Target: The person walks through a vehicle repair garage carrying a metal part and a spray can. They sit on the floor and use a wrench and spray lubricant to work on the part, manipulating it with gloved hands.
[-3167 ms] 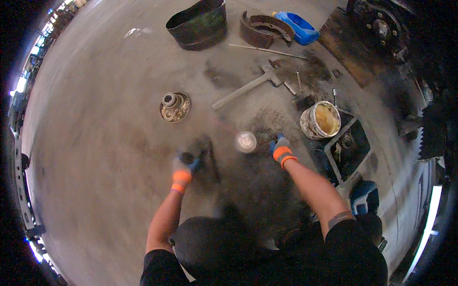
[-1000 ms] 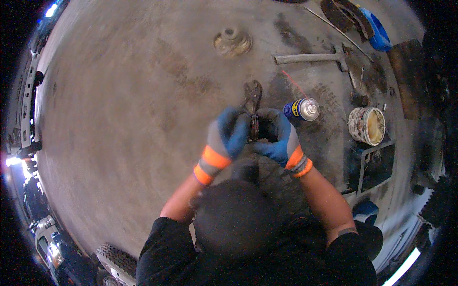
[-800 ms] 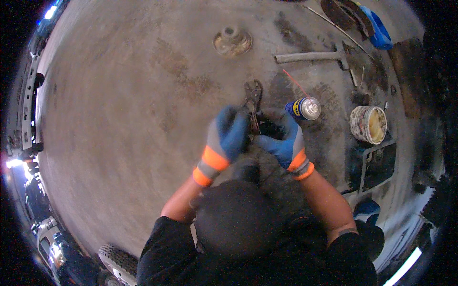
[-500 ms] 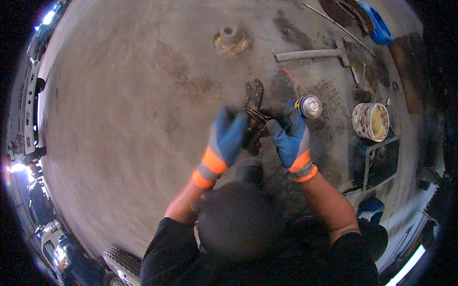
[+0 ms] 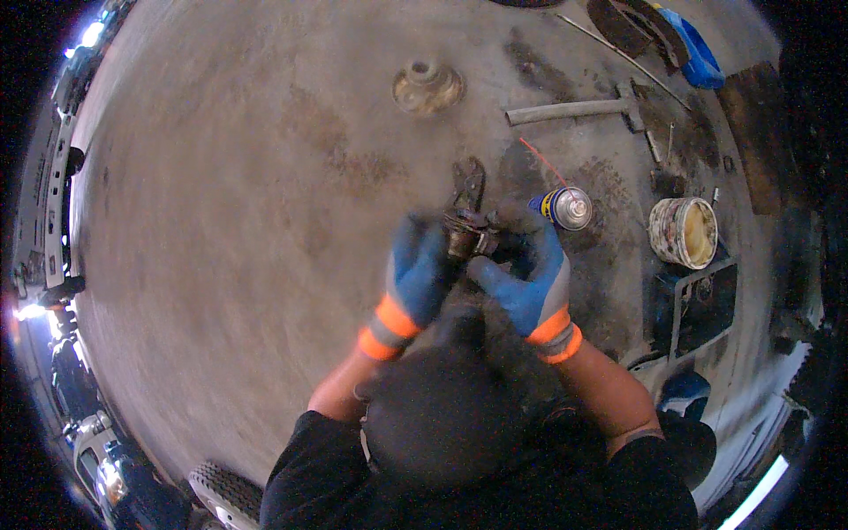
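head cam: gloved hands close together, dark metal part (image 5: 461,238) btwn them
l hand (image 5: 417,269) has fingers curled, closed on the part's left side; r hand (image 5: 535,278) has thumb & fingers bent near its right side, fingers dark & blurred, can't tell if they grip; pliers (image 5: 469,183) just beyond the part, can't tell if touching; spray can (image 5: 571,208) w/ red straw near r hand, on its right; tub (image 5: 678,232) w/ yellowish stuff farther right; hammer (image 5: 570,111) & round flanged piece (image 5: 427,92) on floor (image 5: 238,221) farther off
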The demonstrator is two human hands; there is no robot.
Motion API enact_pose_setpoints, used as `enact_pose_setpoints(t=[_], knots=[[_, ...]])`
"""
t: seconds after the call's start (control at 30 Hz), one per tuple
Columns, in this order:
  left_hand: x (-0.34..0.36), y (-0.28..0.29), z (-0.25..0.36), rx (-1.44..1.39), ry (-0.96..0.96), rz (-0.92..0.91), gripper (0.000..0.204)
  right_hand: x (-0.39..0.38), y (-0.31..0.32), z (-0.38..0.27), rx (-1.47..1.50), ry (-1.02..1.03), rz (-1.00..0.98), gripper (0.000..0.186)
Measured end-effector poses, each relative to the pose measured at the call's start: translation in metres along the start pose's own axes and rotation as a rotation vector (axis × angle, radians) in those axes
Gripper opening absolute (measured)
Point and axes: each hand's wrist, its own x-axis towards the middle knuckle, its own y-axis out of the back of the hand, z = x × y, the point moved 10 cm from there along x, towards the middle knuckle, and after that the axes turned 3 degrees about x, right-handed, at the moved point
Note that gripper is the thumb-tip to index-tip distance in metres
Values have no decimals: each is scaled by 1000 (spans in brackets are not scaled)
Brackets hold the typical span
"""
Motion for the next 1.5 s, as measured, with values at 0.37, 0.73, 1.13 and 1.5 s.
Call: enact_pose_setpoints(t=[0.37, 0.73, 1.13, 1.5], knots=[[-4, -7, 25, -91, -73, -150, 28, -9, 9, -1, -63, 74, 71, 55], [-30, -21, -37, -477, 620, -246, 40, -10, 17, -2, -25, 11, 145, 56], [-30, -26, -10, -505, 207, -424, 42, -19, -12, -52, -442, 451, -77, 52], [-24, -30, 31, 335, -299, -388, 60, -2, 5, 4, -38, 231, -75, 32]])
